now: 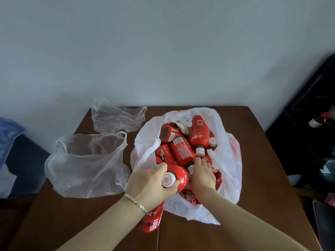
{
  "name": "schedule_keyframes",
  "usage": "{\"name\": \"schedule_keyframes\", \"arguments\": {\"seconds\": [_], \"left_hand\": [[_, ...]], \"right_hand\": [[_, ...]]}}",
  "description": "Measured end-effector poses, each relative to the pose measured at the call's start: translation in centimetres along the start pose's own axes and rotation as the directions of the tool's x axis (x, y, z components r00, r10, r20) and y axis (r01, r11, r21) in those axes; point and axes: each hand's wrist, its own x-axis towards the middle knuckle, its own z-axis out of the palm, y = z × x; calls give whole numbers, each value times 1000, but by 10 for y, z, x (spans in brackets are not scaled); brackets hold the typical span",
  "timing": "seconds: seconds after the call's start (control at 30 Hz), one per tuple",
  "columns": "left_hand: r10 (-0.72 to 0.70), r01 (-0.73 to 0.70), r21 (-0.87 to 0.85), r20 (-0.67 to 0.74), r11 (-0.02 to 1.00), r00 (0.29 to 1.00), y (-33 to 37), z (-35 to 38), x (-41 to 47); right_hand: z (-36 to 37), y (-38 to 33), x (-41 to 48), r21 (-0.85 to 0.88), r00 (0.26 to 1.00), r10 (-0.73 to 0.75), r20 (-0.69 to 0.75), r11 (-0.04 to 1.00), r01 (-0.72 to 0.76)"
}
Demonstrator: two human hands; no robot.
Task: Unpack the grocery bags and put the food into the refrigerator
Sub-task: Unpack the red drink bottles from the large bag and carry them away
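While my left hand [152,180] grips a red bottle [178,175] round its neck, the white cap faces up at the camera and the body tilts away into the white bag [230,160]. That bag sits open on the right half of the brown bench [262,196], heaped with more red bottles lying at all angles. My right hand [202,173] is inside the mouth of the bag, just right of the held bottle, fingers bent down onto the pile. Its thumb lies against the white cap of the barcode bottle [183,151]. I cannot tell whether it has a grasp on anything.

Under my left wrist, a loose bottle [153,220] shows at the near edge of the bag; how it rests is hidden by the arm. A silver bracelet [136,203] circles that wrist.

Left of the white bag, two slack clear bags lie on the bench, the near one [87,163] touching the white bag's side, the far one [116,118] by the wall.
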Motion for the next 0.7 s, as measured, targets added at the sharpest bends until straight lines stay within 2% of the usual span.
{"name": "schedule_keyframes", "arguments": {"seconds": [0.1, 0.27, 0.47, 0.7], "left_hand": [[-15, 12, 53, 48, 999, 999, 0, -4, 2], [-38, 28, 105, 94, 994, 995, 2, -9, 1], [-88, 77, 117, 92, 990, 992, 9, -24, -9], [-72, 71, 99, 8, 993, 997, 15, -42, -23]], "right_hand": [[5, -5, 8, -11, 999, 35, -26, 999, -35], [0, 0, 13, -12, 995, -97, 24, 995, 97], [-44, -5, 3, 305, 996, -73, 47, 951, 55], [-100, -10, -24, 214, 983, -172, -66, 960, 182]]}}
